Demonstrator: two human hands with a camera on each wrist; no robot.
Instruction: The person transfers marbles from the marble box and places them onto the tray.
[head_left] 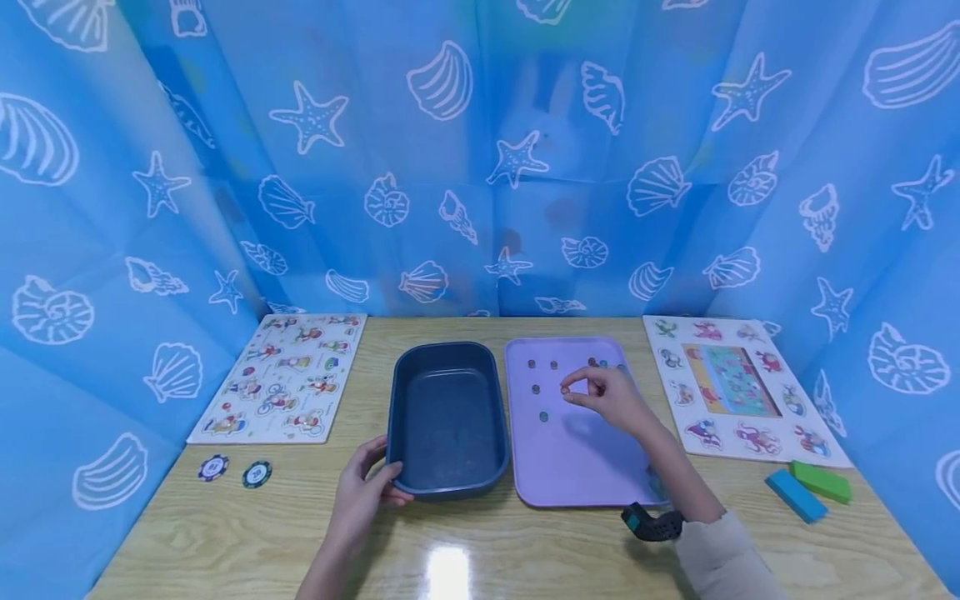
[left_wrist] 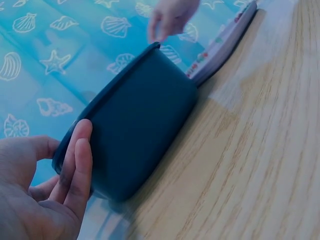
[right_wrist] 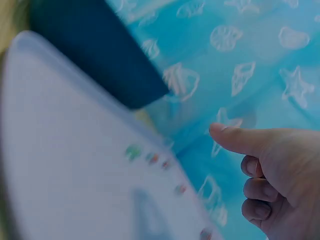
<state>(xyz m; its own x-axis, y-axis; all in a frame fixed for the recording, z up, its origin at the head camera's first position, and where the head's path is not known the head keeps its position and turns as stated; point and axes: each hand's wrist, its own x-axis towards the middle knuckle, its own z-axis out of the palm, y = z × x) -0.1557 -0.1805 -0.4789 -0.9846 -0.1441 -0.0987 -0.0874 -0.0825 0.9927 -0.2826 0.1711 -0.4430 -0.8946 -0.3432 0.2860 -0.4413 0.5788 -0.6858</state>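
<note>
A dark blue rectangular tub point(head_left: 450, 492) stands on the table with nothing visible inside. My left hand point(head_left: 364, 487) holds its near left corner, thumb at the rim and fingers against the outer wall, as the left wrist view shows. To the right lies a lilac tray point(head_left: 570, 475) bearing several small green and reddish pieces, among them a green piece point(head_left: 543, 417). Over the tray, my right hand point(head_left: 611, 400) brings thumb and forefinger together. Between these fingertips a small reddish piece point(head_left: 565, 390) seems to show, too small to identify. The right wrist view hides the forefinger behind the thumb point(right_wrist: 235, 137).
A picture puzzle board point(head_left: 285, 375) lies at the left, with two poker chips point(head_left: 257, 474) in front of it. Another puzzle board point(head_left: 738, 392) lies at the right, near a blue block point(head_left: 797, 496) and a green block point(head_left: 822, 482). A shell-patterned curtain point(head_left: 480, 208) closes off the back.
</note>
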